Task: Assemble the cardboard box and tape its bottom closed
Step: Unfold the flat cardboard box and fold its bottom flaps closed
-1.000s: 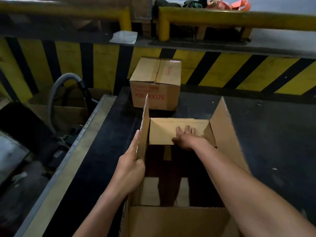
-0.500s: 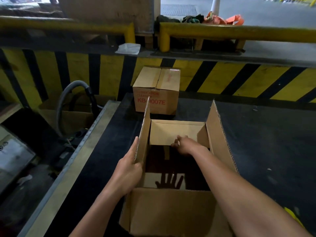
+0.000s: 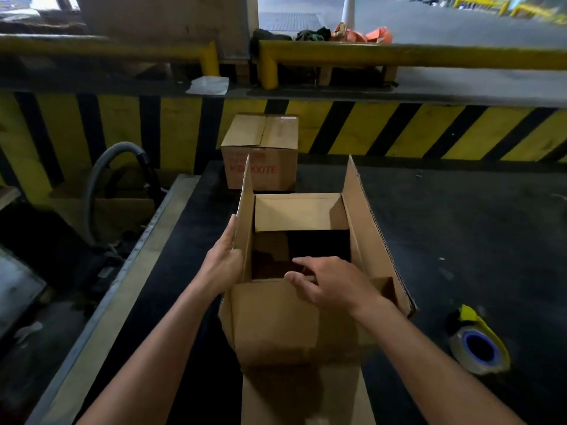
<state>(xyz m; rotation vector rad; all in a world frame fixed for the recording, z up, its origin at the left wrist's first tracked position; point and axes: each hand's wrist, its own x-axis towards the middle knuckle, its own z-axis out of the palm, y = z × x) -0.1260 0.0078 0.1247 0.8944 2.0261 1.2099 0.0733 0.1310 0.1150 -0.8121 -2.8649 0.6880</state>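
Observation:
An open brown cardboard box point(image 3: 276, 320) stands on the dark table point(image 3: 460, 240) in front of me. Its long left and right flaps stand up, its far short flap is folded inward, and its near flap lies almost flat. My left hand point(image 3: 222, 265) holds the upright left flap, thumb inside. My right hand point(image 3: 331, 282) rests on the edge of the near flap with fingers spread, pressing it. A tape roll in a yellow dispenser point(image 3: 477, 345) lies on the table to the right of the box.
A closed cardboard box with red print point(image 3: 260, 148) stands at the table's far edge. Behind it runs a yellow-and-black striped wall point(image 3: 399, 130) with yellow rails above. A grey hose point(image 3: 101, 167) and clutter lie lower left, beyond the table's metal edge point(image 3: 122, 277).
My right hand pulled back from the far flap to the near flap, which has folded down. The view tilted, and the tape dispenser came into sight. My left hand stayed on the left flap.

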